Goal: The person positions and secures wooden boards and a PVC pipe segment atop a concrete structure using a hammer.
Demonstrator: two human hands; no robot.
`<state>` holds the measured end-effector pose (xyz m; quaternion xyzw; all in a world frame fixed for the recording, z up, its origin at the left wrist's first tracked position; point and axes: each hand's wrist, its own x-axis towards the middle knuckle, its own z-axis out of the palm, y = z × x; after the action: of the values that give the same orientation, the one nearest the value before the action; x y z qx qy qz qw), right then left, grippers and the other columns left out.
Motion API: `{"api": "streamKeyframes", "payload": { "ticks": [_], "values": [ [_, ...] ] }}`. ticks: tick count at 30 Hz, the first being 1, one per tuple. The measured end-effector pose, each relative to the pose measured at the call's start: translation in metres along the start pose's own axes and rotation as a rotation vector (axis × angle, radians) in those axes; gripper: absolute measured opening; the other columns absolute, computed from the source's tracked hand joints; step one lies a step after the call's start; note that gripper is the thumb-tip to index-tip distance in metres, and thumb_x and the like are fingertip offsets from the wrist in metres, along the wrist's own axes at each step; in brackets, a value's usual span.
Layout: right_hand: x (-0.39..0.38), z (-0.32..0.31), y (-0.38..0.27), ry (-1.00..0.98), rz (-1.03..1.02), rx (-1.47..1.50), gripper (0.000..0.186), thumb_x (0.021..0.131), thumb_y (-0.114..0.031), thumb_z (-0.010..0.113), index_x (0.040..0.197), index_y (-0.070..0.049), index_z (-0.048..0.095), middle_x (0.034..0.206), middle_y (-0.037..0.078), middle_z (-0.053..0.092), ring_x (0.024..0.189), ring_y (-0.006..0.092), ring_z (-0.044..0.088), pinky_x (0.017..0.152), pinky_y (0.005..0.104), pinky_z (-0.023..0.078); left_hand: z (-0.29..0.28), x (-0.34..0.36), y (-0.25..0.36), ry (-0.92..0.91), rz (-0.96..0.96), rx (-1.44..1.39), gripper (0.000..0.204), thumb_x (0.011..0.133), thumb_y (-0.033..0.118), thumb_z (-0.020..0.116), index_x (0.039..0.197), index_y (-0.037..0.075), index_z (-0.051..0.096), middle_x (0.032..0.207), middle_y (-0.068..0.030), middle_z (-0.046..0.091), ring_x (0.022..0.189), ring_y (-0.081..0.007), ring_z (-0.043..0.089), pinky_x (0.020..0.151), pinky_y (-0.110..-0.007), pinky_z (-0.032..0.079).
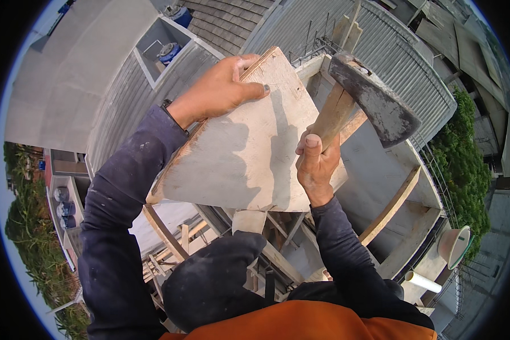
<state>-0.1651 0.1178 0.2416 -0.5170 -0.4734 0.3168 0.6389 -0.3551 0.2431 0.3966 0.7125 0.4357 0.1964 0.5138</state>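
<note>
A pale, plaster-stained wooden board [226,164] sits tilted in the centre of the head view, its frayed brown edge at the left. My left hand [221,90] grips the board's upper left edge, thumb on its face and fingers curled over the far side. My right hand [320,167] is closed round the wooden handle [337,107] of a hatchet, in front of the board's right part. The hatchet's dark, worn steel head [374,99] is raised to the right of the board's top corner.
Timber battens [391,204] and formwork lie below and right, over a drop. A pale basin [453,246] and white pipe [423,281] are at the lower right. Rebar [311,37], corrugated roofs [396,62], blue tanks [169,52] and trees [464,141] surround me. My dark-clad knee [204,283] is below the board.
</note>
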Motion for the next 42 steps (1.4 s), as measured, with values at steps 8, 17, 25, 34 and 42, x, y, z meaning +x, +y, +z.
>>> {"api": "streamKeyframes", "payload": {
  "ticks": [8, 17, 25, 34, 42],
  "values": [
    [0.021, -0.012, -0.032, -0.116, 0.027, -0.300, 0.057, 0.104, -0.059, 0.063, 0.108, -0.002, 0.058, 0.072, 0.008, 0.062, 0.065, 0.0176, 0.062, 0.060, 0.0341, 0.051, -0.003, 0.003, 0.002, -0.031, -0.002, 0.024, 0.058, 0.094, 0.014, 0.073, 0.145, -0.007, 0.057, 0.116, -0.0133, 0.074, 0.099, -0.0148, 0.072, 0.085, -0.028, 0.058],
    [0.027, -0.010, -0.007, -0.273, 0.216, -0.389, 0.049, 0.101, -0.051, 0.072, 0.109, -0.004, 0.060, 0.077, 0.012, 0.065, 0.069, 0.0212, 0.067, 0.062, 0.0382, 0.051, -0.005, 0.007, -0.018, 0.009, 0.020, 0.014, 0.062, 0.093, 0.013, 0.072, 0.149, -0.005, 0.054, 0.119, -0.0135, 0.073, 0.100, -0.0152, 0.071, 0.088, -0.027, 0.056],
    [0.056, -0.068, 0.007, 0.070, 0.395, -0.207, 0.042, 0.094, -0.033, 0.078, 0.118, 0.000, 0.069, 0.087, 0.006, 0.068, 0.071, 0.0148, 0.065, 0.063, 0.0309, 0.054, 0.010, -0.044, 0.004, 0.105, 0.060, -0.058, 0.065, 0.093, 0.011, 0.073, 0.151, -0.007, 0.050, 0.128, -0.0216, 0.070, 0.112, -0.0224, 0.072, 0.098, -0.034, 0.057],
    [0.031, -0.198, 0.131, 0.117, 0.733, -0.109, 0.051, 0.087, -0.027, 0.078, 0.133, -0.006, 0.071, 0.109, 0.010, 0.073, 0.101, 0.0168, 0.068, 0.076, 0.0346, 0.060, -0.003, -0.132, -0.029, 0.375, -0.025, -0.048, 0.073, 0.090, 0.017, 0.079, 0.151, -0.007, 0.048, 0.133, -0.0207, 0.069, 0.118, -0.0247, 0.069, 0.104, -0.035, 0.052],
    [0.061, -0.118, 0.149, -0.470, 0.564, -0.274, 0.082, 0.084, -0.062, 0.079, 0.136, 0.000, 0.069, 0.124, 0.026, 0.072, 0.118, 0.0394, 0.071, 0.101, 0.0431, 0.053, -0.041, -0.155, -0.072, 0.435, -0.122, -0.047, 0.076, 0.094, 0.018, 0.078, 0.156, -0.007, 0.042, 0.139, -0.0198, 0.066, 0.125, -0.0219, 0.066, 0.111, -0.035, 0.048]
  ]
}}
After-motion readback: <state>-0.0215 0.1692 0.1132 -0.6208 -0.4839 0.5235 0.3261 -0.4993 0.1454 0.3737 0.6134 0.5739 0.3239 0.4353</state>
